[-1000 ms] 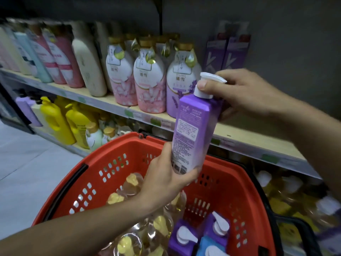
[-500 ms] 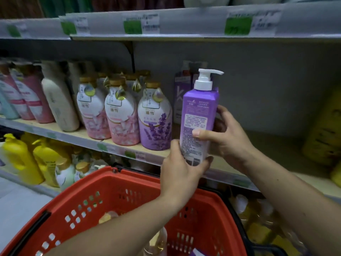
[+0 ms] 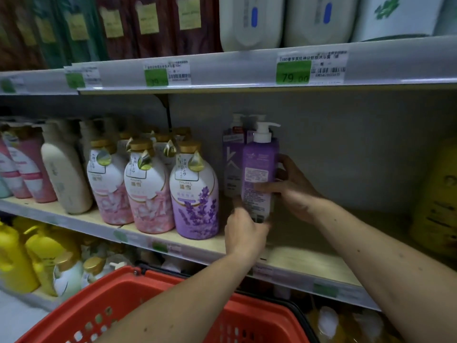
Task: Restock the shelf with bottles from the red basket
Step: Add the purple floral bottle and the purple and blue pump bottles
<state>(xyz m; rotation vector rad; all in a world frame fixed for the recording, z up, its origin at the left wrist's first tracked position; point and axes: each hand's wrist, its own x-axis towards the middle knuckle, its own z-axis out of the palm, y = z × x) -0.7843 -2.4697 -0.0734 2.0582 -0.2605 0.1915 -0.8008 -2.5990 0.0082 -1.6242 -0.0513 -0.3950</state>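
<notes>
1. Head view, only view. Purple pump bottle (image 3: 259, 179) is upright over the middle shelf (image 3: 306, 246), in the gap to the right of the lavender-print bottle (image 3: 195, 194) and just in front of the two purple boxed bottles (image 3: 233, 157). Cannot tell whether its base is on the board yet; the left hand hides it.
2. Risk: the base looks close to the shelf's front half. If let go before it sits flat, the tall, narrow bottle could tip forward toward the red basket (image 3: 188, 315) below.
3. Risk: pushing it further back could knock the boxed bottles behind it, or nudge the lavender-print bottle sideways; clearance on the left side is slim.
4. Risk: the pump spout points right, at the bare stretch of shelf, so snagging there seems unlikely.
5. Left hand (image 3: 244, 233): arm reaches up from lower centre over the basket; fingers curled around the bottle's bottom end, grasping it.
6. Right hand (image 3: 294, 191): forearm comes in from the lower right; thumb across the label, fingers wrapped behind the body, grasping the bottle at mid-height.
7. Basket contents are out of view here.
</notes>
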